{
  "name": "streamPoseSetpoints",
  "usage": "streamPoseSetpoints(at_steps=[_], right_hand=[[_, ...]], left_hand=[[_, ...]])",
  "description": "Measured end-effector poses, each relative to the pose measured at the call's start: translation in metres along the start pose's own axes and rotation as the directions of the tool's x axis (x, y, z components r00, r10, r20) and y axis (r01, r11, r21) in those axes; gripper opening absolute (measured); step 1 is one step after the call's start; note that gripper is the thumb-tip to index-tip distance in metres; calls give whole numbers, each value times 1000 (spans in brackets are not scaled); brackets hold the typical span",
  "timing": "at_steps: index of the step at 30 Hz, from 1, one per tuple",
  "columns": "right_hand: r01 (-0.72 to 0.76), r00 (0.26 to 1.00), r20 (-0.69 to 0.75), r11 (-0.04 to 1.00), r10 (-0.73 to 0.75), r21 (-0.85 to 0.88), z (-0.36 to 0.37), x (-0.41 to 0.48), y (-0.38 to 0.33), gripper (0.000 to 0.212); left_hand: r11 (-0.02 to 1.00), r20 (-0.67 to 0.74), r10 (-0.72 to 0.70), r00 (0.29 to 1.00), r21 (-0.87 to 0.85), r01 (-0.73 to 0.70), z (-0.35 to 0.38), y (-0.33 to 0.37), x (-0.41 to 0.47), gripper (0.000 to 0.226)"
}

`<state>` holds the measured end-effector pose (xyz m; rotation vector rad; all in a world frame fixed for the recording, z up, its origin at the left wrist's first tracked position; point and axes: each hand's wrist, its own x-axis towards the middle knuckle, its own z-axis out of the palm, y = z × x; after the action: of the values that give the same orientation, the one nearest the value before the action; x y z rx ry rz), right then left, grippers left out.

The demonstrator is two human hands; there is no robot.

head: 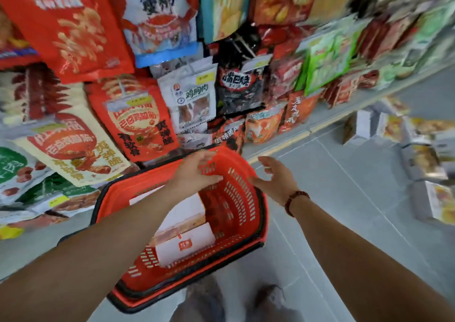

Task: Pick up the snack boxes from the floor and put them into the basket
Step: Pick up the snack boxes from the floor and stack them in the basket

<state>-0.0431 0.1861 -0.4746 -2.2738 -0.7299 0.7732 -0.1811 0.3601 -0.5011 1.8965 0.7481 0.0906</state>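
A red plastic basket (236,198) with a black rim stands on the grey floor in front of me. White snack boxes (187,243) lie inside it. My left hand (197,171) hovers over the basket's far end, fingers spread and holding nothing. Just right of the rim, my right hand (273,178) is also open and empty, with a bead bracelet on its wrist. Several more snack boxes (428,164) lie scattered on the floor at the far right, blurred.
Shelves packed with hanging snack bags (138,114) fill the left and top of the view, close behind the basket. The shelf base (320,124) runs diagonally to the upper right. My shoes (268,299) show at the bottom on grey floor tiles.
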Motion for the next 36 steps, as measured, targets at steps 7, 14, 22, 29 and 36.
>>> streamPoseSetpoints(at_steps=[7, 14, 22, 29, 36], right_hand=[[-64, 956, -273, 981, 113, 180, -160, -49, 88, 63], [-181, 841, -460, 950, 283, 254, -319, -117, 223, 65], [-321, 686, -546, 873, 481, 366, -422, -162, 331, 71], [-387, 647, -579, 868, 497, 312, -497, -129, 400, 69], [-435, 553, -582, 802, 597, 409, -576, -76, 481, 87]], left_hand=[[964, 176, 243, 954, 70, -258, 126, 152, 50, 58], [917, 300, 366, 881, 43, -395, 306, 289, 77, 65], [843, 454, 465, 760, 34, -536, 443, 395, 120, 72], [792, 551, 479, 683, 64, -607, 541, 458, 200, 69], [747, 656, 456, 601, 84, -659, 645, 533, 302, 68]])
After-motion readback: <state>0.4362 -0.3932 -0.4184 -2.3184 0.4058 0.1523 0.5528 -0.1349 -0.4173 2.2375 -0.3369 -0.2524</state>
